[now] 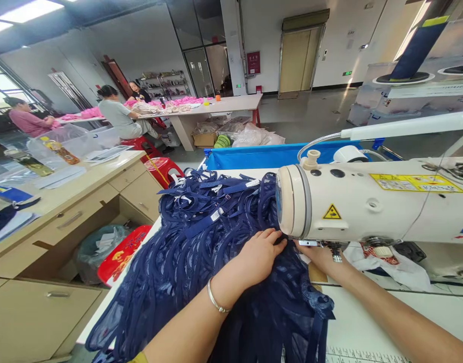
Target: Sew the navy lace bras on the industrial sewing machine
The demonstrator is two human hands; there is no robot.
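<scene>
A thick row of navy bras (171,252), with lace, sheer mesh, straps and small white tags, lies overlapped across the white sewing table. My left hand (259,252), a silver bangle on its wrist, has its fingers curled onto the navy fabric at the right side of the pile. My right hand (322,257) reaches under the head of the white sewing machine (348,201), close to the presser foot (336,252). Its fingers are mostly hidden by the machine and the cloth. A small white piece shows by its fingertips. One bra end (320,302) hangs toward me.
Left stands a beige desk (129,166) with bottles and papers, a bin bag (98,252) below and a red stool (121,252) beside it. A blue cloth bin (246,157) is behind the table. Several people sit at far tables with pink items. Clear boxes (397,101) stand right.
</scene>
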